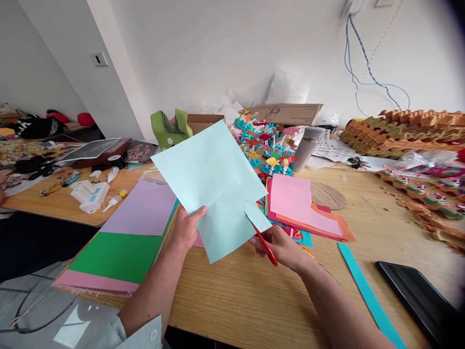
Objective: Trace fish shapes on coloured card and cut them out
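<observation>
A large pale blue sheet of paper is held up above the table, tilted. My left hand grips its lower left edge, thumb on top and fingers behind. In my right hand is a pair of scissors with red handles. Their blades lie in a cut at the sheet's right side, beside a small pencilled outline with a rounded end. The flap with that outline sticks out to the right, over my right hand. My right fingers are closed around the handles and partly hidden.
Stacked coloured paper lies at left, with pink and orange sheets at right. A blue strip and a black tray-like object are front right. Behind stand a steel flask, colourful paper crafts and egg cartons.
</observation>
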`<move>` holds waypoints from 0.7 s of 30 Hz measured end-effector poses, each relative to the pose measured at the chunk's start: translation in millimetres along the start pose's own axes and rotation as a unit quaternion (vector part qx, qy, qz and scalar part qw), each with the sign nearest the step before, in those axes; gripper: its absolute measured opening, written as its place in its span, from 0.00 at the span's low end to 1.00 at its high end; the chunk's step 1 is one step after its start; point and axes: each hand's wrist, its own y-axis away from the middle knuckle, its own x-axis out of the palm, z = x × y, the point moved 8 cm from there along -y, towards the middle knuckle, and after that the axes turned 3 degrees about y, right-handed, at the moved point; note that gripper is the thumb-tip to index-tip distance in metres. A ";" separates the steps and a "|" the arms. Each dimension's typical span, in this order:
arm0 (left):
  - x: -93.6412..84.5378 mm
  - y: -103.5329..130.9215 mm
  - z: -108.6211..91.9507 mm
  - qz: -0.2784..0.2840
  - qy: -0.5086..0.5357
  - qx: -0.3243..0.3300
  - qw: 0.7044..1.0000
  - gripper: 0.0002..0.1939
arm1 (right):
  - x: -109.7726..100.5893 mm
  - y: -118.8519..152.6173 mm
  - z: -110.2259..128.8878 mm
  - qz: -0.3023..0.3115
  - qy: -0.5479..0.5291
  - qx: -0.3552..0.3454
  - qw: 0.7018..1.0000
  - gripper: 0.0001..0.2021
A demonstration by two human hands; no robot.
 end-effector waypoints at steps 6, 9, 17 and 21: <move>-0.6 0.0 3.2 0.008 0.008 -0.018 1.000 0.29 | 0.7 -1.4 2.4 -0.009 -0.024 -0.013 1.000 0.25; -0.7 0.1 3.0 0.006 0.012 -0.020 1.000 0.28 | 3.2 -1.7 0.8 -0.009 -0.021 -0.012 1.000 0.24; 0.1 0.7 2.7 -0.011 0.016 -0.030 0.999 0.28 | 4.6 -4.4 1.7 -0.022 -0.027 -0.042 0.999 0.22; 1.0 1.1 1.1 -0.007 0.009 -0.024 1.000 0.28 | 5.9 -4.6 -0.1 -0.022 -0.003 -0.036 0.999 0.24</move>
